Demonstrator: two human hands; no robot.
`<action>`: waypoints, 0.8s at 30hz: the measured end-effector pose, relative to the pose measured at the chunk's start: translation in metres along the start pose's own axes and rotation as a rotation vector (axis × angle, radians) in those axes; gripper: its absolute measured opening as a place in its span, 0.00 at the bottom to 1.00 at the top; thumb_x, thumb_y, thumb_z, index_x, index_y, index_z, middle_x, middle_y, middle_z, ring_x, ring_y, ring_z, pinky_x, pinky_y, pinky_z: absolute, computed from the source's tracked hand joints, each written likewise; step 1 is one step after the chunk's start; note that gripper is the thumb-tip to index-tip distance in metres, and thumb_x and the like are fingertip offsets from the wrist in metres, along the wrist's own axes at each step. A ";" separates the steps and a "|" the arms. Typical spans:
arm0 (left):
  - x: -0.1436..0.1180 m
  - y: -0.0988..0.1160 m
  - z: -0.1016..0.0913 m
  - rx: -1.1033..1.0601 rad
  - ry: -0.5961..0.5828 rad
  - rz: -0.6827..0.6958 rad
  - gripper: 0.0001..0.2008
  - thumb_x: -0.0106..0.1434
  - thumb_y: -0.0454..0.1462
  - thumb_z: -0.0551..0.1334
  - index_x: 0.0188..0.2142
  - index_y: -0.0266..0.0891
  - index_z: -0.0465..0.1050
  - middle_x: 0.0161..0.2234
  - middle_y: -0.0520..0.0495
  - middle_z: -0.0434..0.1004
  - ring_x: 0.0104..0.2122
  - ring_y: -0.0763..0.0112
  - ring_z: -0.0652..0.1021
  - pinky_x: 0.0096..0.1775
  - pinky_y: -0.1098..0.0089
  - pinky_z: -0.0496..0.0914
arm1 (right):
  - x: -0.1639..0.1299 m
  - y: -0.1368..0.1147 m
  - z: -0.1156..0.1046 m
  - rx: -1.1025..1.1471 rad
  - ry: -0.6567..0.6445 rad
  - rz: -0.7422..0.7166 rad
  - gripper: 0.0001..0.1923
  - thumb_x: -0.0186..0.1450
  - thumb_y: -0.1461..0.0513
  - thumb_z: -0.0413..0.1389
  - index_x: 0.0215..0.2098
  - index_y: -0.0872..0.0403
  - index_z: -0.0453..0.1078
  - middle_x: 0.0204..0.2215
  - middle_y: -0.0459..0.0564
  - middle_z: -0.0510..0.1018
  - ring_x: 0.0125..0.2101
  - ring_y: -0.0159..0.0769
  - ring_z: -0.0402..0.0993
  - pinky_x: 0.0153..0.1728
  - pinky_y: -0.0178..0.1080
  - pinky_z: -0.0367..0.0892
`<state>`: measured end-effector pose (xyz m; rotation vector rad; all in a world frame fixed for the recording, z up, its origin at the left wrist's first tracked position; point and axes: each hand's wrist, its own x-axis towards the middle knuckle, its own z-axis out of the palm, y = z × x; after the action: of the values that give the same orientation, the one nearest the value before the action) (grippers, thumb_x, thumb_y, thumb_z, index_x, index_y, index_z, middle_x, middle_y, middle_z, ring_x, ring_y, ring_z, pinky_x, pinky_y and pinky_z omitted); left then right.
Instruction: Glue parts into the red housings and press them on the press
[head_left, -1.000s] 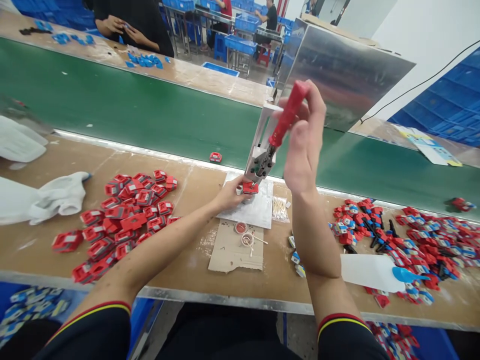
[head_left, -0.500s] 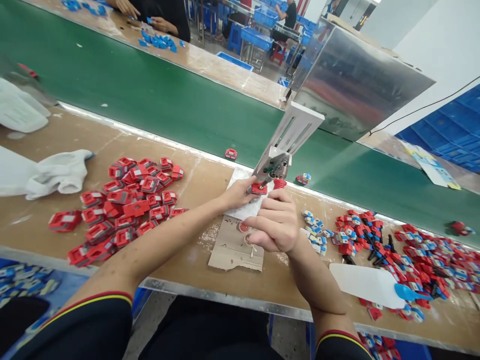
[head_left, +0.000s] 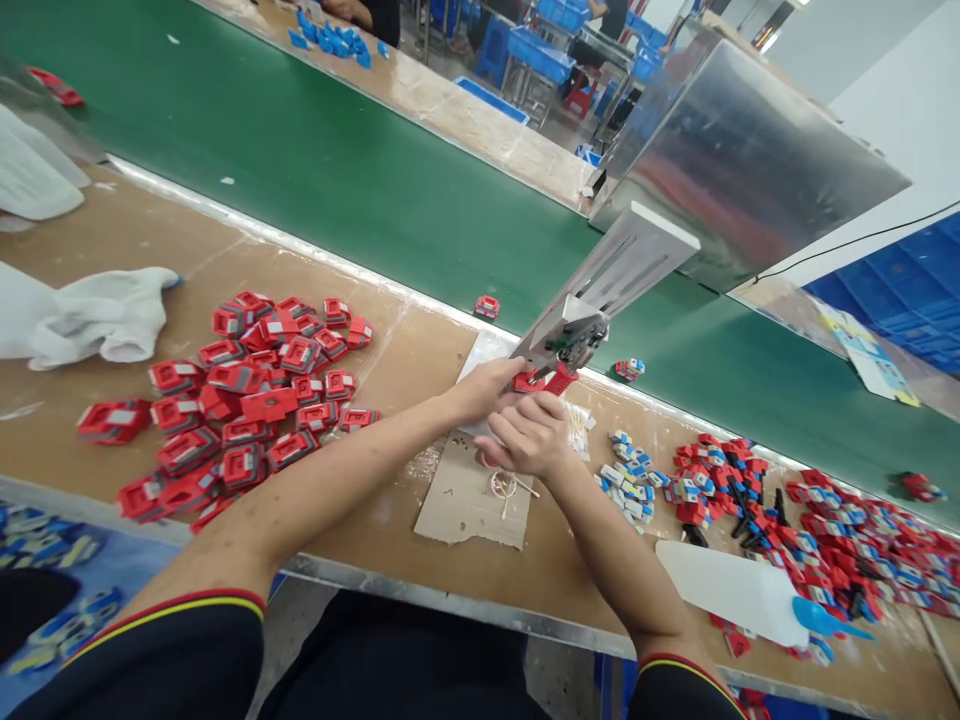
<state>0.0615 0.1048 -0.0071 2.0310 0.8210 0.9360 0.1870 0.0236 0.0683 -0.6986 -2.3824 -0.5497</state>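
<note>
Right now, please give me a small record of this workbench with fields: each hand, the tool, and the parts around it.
left hand: holds a red part under the press
right hand: on the red lever handle, lowered
press tool: grey, tilted, on a white sheet
left pile: red parts
right pile: red, blue and black parts
cardboard piece: in front of the hands
conveyor belt: green, behind the bench

Short black sleeves, each cuffed with a red and a yellow stripe; bare forearms.

A small red part point(head_left: 527, 381) sits under the white press point(head_left: 592, 310) (lever handle lowered), on the wooden bench.
</note>
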 end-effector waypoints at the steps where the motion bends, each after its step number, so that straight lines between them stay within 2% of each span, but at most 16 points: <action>1: 0.000 0.000 0.000 0.005 -0.006 0.001 0.12 0.66 0.34 0.64 0.50 0.39 0.74 0.44 0.43 0.84 0.45 0.58 0.83 0.48 0.61 0.76 | 0.000 0.000 0.002 -0.029 0.028 -0.027 0.28 0.78 0.55 0.52 0.19 0.51 0.63 0.15 0.41 0.64 0.22 0.32 0.56 0.32 0.42 0.55; 4: -0.001 0.003 -0.003 0.013 -0.035 0.018 0.13 0.66 0.34 0.64 0.50 0.38 0.73 0.46 0.42 0.84 0.45 0.59 0.83 0.47 0.61 0.77 | -0.002 0.007 -0.011 0.098 0.158 -0.080 0.24 0.78 0.58 0.51 0.22 0.51 0.66 0.16 0.41 0.67 0.23 0.32 0.62 0.33 0.40 0.60; 6: -0.004 0.005 -0.011 0.007 -0.067 0.045 0.19 0.63 0.34 0.68 0.53 0.39 0.73 0.48 0.41 0.85 0.46 0.59 0.84 0.47 0.63 0.77 | -0.008 0.024 -0.029 0.187 0.321 0.015 0.22 0.78 0.57 0.50 0.26 0.50 0.69 0.18 0.42 0.70 0.23 0.32 0.65 0.32 0.40 0.62; 8: -0.005 0.004 -0.026 0.013 -0.135 0.078 0.30 0.57 0.33 0.73 0.59 0.40 0.71 0.54 0.39 0.83 0.50 0.58 0.84 0.48 0.64 0.77 | -0.018 0.052 -0.046 0.143 0.571 0.293 0.21 0.77 0.56 0.50 0.26 0.50 0.71 0.19 0.43 0.70 0.23 0.33 0.66 0.30 0.40 0.61; 9: -0.004 0.002 -0.037 0.036 -0.175 0.068 0.34 0.55 0.33 0.74 0.61 0.41 0.71 0.56 0.40 0.82 0.52 0.58 0.83 0.48 0.64 0.77 | -0.024 0.067 -0.051 0.107 0.647 0.501 0.22 0.76 0.55 0.51 0.25 0.51 0.71 0.18 0.43 0.69 0.22 0.33 0.65 0.28 0.40 0.60; 10: 0.000 0.000 -0.049 0.078 -0.204 0.030 0.33 0.55 0.34 0.75 0.60 0.42 0.72 0.56 0.41 0.82 0.52 0.59 0.83 0.49 0.65 0.77 | -0.030 0.080 -0.054 0.098 0.672 0.701 0.22 0.75 0.53 0.52 0.25 0.51 0.72 0.18 0.42 0.68 0.22 0.33 0.64 0.28 0.40 0.60; 11: 0.007 -0.004 -0.061 0.132 -0.216 -0.028 0.28 0.57 0.35 0.74 0.57 0.41 0.75 0.54 0.42 0.84 0.50 0.61 0.83 0.48 0.66 0.77 | -0.036 0.090 -0.055 0.110 0.653 0.871 0.22 0.74 0.52 0.52 0.25 0.51 0.73 0.19 0.42 0.68 0.22 0.33 0.64 0.27 0.39 0.60; 12: 0.017 -0.008 -0.073 0.195 -0.203 -0.103 0.19 0.60 0.35 0.71 0.52 0.41 0.79 0.50 0.44 0.86 0.47 0.63 0.84 0.48 0.67 0.76 | -0.041 0.096 -0.055 0.141 0.600 0.979 0.21 0.73 0.50 0.54 0.27 0.52 0.74 0.20 0.43 0.69 0.23 0.33 0.66 0.28 0.39 0.61; 13: 0.030 -0.014 -0.083 0.255 -0.163 -0.172 0.10 0.65 0.37 0.68 0.46 0.39 0.81 0.45 0.44 0.86 0.44 0.63 0.84 0.47 0.67 0.76 | -0.046 0.096 -0.055 0.175 0.551 1.020 0.19 0.72 0.50 0.56 0.29 0.52 0.76 0.22 0.43 0.72 0.24 0.34 0.68 0.30 0.39 0.63; 14: 0.045 -0.019 -0.090 0.306 -0.113 -0.225 0.08 0.68 0.38 0.64 0.41 0.38 0.81 0.42 0.42 0.86 0.43 0.62 0.84 0.47 0.66 0.75 | -0.051 0.092 -0.056 0.198 0.515 1.012 0.17 0.71 0.50 0.58 0.32 0.52 0.77 0.24 0.44 0.75 0.26 0.34 0.71 0.32 0.39 0.65; 16: 0.076 -0.031 -0.095 0.380 -0.034 -0.288 0.14 0.72 0.41 0.60 0.37 0.35 0.81 0.41 0.36 0.85 0.45 0.56 0.83 0.50 0.61 0.74 | -0.059 0.071 -0.060 0.209 0.469 0.932 0.11 0.69 0.53 0.62 0.35 0.51 0.79 0.28 0.46 0.79 0.30 0.35 0.74 0.35 0.40 0.68; 18: 0.104 -0.040 -0.086 0.425 -0.011 -0.322 0.15 0.70 0.44 0.62 0.39 0.34 0.81 0.46 0.33 0.83 0.51 0.50 0.81 0.53 0.58 0.72 | -0.067 0.044 -0.069 0.199 0.447 0.869 0.08 0.69 0.56 0.64 0.34 0.50 0.78 0.29 0.45 0.80 0.30 0.36 0.75 0.35 0.40 0.69; 20: 0.122 -0.045 -0.069 0.438 -0.039 -0.327 0.15 0.63 0.43 0.68 0.44 0.35 0.81 0.51 0.34 0.82 0.54 0.48 0.79 0.56 0.57 0.71 | -0.077 0.020 -0.081 0.167 0.435 0.875 0.11 0.71 0.58 0.61 0.31 0.50 0.77 0.27 0.45 0.79 0.29 0.36 0.75 0.34 0.39 0.68; 22: 0.130 -0.046 -0.054 0.429 -0.077 -0.320 0.15 0.59 0.39 0.71 0.45 0.38 0.81 0.50 0.38 0.83 0.53 0.49 0.79 0.57 0.58 0.71 | -0.089 0.004 -0.093 0.100 0.397 0.939 0.15 0.74 0.58 0.57 0.29 0.50 0.76 0.26 0.46 0.78 0.29 0.36 0.75 0.32 0.39 0.67; 24: 0.129 -0.044 -0.049 0.416 -0.085 -0.320 0.10 0.59 0.36 0.69 0.41 0.38 0.81 0.46 0.39 0.84 0.50 0.51 0.80 0.56 0.58 0.72 | -0.103 -0.003 -0.102 0.055 0.263 1.026 0.16 0.75 0.57 0.55 0.30 0.50 0.75 0.27 0.46 0.78 0.29 0.37 0.75 0.32 0.40 0.68</action>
<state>0.0796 0.2456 0.0234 2.1736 1.3327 0.5258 0.2984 -0.0682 0.0778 -1.5432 -1.4970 -0.1061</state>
